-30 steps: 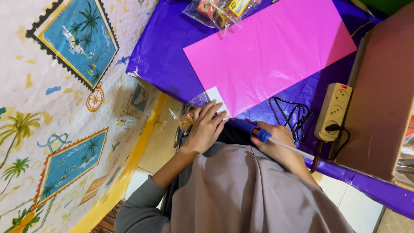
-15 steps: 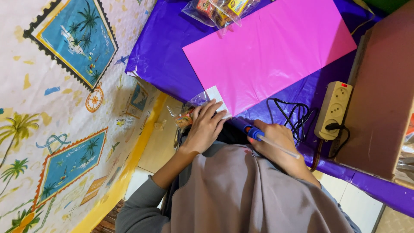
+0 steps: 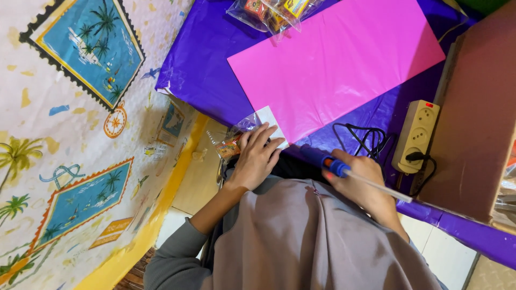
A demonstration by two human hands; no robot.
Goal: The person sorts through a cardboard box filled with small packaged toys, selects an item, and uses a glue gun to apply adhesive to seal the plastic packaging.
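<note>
Since a second ago our right hand (image 3: 359,181) has turned the blue-handled soldering iron (image 3: 344,171) so that its blue grip points toward the pink sheet (image 3: 336,64) and its pale shaft trails back past our wrist; the hand itself has barely shifted. Our fingers are clenched around the handle. This suggests we are readying the tool, not yet putting it to work.

Our left hand (image 3: 257,158) has stayed at the near corner of the pink sheet, fingers spread flat on a small white card (image 3: 270,118) and a clear plastic packet (image 3: 236,142) just beside that corner, pressing down and gripping nothing.

To the right of the pink sheet lie a tangled black cord (image 3: 365,140) and a beige power strip (image 3: 415,135), close to the iron. Beyond the sheet's far edge sits a bag of small packets (image 3: 271,13). All rests on the purple table cover (image 3: 204,59).
</note>
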